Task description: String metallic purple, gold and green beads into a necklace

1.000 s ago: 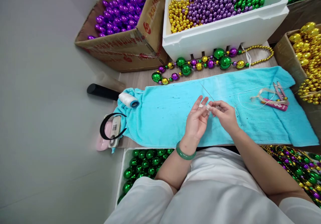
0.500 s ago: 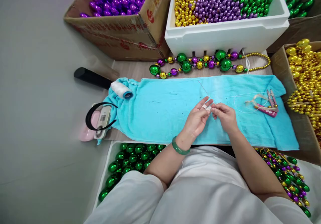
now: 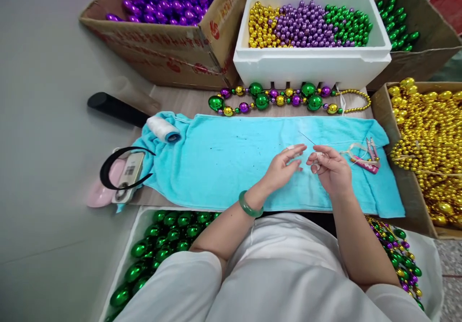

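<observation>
My right hand (image 3: pixel 330 168) pinches a thin needle (image 3: pixel 306 138) slanting toward the tabletop's far edge; my left hand (image 3: pixel 283 165), fingers loosely apart, waits just beside it.

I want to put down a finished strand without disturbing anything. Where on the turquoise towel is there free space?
The turquoise towel is bare between the white thread spool and the left hand. It is crowded near the right hand, by the pink snips and loose thread. The multicoloured bead necklace borders the far edge.
</observation>
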Action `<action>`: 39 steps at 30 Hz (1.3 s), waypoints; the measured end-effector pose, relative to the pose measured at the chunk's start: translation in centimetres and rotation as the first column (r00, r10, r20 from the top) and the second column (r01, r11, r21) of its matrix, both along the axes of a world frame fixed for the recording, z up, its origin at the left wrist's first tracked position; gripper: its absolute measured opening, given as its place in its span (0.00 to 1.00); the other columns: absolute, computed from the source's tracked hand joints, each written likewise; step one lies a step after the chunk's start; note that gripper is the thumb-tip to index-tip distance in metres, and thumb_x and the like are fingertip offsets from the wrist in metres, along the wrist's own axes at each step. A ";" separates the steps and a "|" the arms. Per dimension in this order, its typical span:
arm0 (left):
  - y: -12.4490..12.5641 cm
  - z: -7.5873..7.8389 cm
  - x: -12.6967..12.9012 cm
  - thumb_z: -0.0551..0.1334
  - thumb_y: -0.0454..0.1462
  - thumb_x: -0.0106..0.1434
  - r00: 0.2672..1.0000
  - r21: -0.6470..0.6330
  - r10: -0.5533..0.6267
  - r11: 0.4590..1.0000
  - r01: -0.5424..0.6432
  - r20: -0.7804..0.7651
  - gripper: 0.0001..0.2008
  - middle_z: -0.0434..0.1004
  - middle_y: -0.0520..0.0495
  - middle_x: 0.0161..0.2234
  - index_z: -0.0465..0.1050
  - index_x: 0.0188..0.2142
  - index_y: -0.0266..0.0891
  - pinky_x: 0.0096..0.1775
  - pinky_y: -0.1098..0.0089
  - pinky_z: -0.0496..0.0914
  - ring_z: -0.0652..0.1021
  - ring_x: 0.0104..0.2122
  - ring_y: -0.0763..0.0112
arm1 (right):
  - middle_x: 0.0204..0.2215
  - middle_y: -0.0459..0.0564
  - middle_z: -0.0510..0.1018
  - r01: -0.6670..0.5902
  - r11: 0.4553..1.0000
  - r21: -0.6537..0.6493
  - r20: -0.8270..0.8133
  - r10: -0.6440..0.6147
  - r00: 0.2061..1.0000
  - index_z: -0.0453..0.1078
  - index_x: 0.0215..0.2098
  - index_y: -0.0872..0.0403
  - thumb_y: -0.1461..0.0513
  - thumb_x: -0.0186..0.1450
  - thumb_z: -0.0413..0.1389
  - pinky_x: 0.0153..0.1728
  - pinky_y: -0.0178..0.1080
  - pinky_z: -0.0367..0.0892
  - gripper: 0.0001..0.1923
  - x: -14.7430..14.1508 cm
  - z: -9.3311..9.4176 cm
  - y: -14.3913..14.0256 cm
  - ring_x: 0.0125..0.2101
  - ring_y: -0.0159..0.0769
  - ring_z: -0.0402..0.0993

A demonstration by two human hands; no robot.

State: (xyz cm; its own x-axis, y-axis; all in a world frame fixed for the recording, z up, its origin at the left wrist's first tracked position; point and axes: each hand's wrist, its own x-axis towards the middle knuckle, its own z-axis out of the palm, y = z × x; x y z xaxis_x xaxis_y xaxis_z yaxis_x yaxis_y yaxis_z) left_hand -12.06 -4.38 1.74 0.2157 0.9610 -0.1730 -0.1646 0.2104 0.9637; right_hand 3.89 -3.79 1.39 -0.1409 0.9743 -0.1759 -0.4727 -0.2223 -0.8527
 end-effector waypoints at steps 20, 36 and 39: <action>1.4 0.3 2.7 0.63 0.38 0.53 0.986 -0.358 -0.069 0.926 0.120 0.152 0.08 0.67 0.54 0.19 0.72 0.27 0.33 0.29 0.74 0.65 0.68 0.21 0.79 | 0.25 0.45 0.77 -0.003 0.998 -0.068 0.240 0.019 0.970 0.61 0.57 0.56 0.57 0.55 0.60 0.21 0.32 0.62 0.33 0.1 -0.4 -2.2 0.28 0.35 0.73; 0.0 2.0 4.2 0.56 0.39 0.62 0.798 0.179 -0.235 0.903 0.390 -0.555 0.11 0.72 0.53 0.25 0.74 0.30 0.36 0.34 0.74 0.62 0.69 0.29 0.75 | 0.34 0.47 0.77 0.018 0.988 0.150 0.586 -0.104 0.803 0.77 0.30 0.52 0.58 0.53 0.65 0.40 0.40 0.65 0.07 4.8 1.0 -2.6 0.40 0.37 0.72; 0.7 2.6 4.0 0.57 0.39 0.60 0.789 0.178 -0.253 0.893 0.413 -0.560 0.11 0.73 0.53 0.25 0.76 0.29 0.36 0.33 0.74 0.62 0.70 0.28 0.75 | 0.29 0.45 0.76 -0.005 0.978 0.209 0.574 -0.119 0.810 0.76 0.28 0.52 0.59 0.54 0.64 0.38 0.37 0.65 0.05 4.7 1.4 -1.9 0.34 0.32 0.70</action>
